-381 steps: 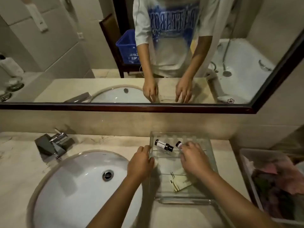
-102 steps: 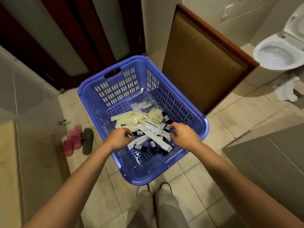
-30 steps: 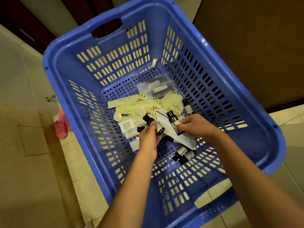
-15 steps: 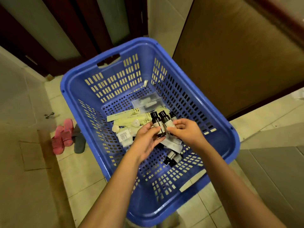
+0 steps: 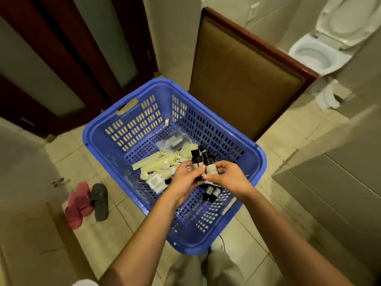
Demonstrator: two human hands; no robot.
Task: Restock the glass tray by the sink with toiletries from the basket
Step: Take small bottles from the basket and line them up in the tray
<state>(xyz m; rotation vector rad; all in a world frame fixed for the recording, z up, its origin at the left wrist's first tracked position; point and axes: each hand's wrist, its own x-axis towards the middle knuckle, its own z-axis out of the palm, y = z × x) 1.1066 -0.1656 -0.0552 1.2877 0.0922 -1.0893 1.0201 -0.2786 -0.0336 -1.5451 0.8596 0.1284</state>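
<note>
A blue plastic basket (image 5: pixel 127 129) stands on the tiled floor below me. Inside lie cream sachets (image 5: pixel 153 162), a small white packet (image 5: pixel 156 181), a clear bag (image 5: pixel 175 141) and more dark bottles (image 5: pixel 212 194). Above the basket I hold two small dark toiletry bottles upright, side by side. My left hand (image 5: pixel 184 181) grips the left bottle (image 5: pixel 196 159). My right hand (image 5: pixel 228 178) grips the right bottle (image 5: pixel 209 165). The glass tray and the sink are out of view.
A brown padded chair back (image 5: pixel 243 79) stands right behind the basket. A toilet (image 5: pixel 317 52) with its lid up is at the upper right. Pink and grey slippers (image 5: pixel 86 201) lie on the floor at left. Dark wooden doors (image 5: pixel 68 52) fill the upper left.
Both hands have lifted out of the basket with the two bottles and now hold them together above it. My view has pulled back and up, showing more of the room.
</note>
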